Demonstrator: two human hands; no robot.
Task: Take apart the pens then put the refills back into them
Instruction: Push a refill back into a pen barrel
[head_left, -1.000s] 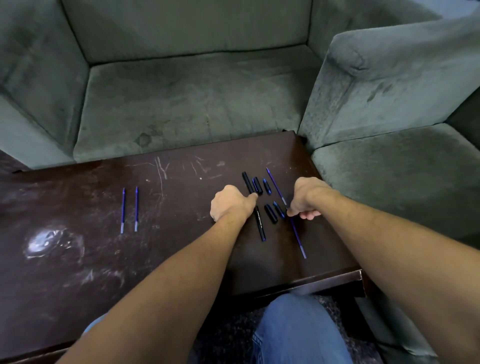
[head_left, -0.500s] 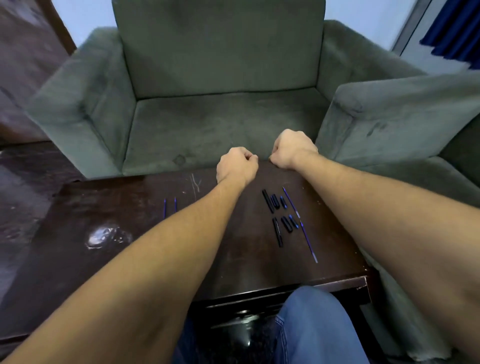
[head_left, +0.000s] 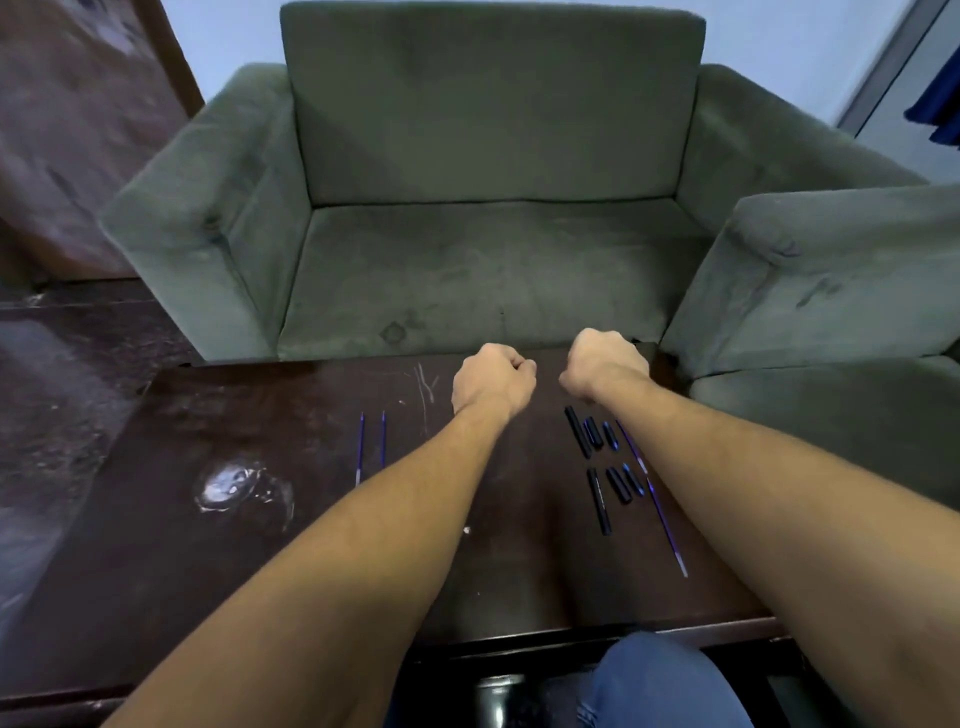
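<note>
Pen parts lie on the dark wooden table. Two blue refills lie side by side left of centre. On the right are a long black barrel, short black caps, a second black barrel, more short pieces and two blue refills. My left hand is a closed fist above the table's far part. My right hand is also a fist, just beyond the black parts. Neither hand shows anything in it.
A grey-green armchair stands directly behind the table, and a second one at the right. A shiny smear marks the table's left. My knee in blue jeans is under the near edge.
Both hands have lifted off the pen parts and moved away toward the table's far edge, closed into fists. The view has tilted up and pulled back. The parts stay where they were.
</note>
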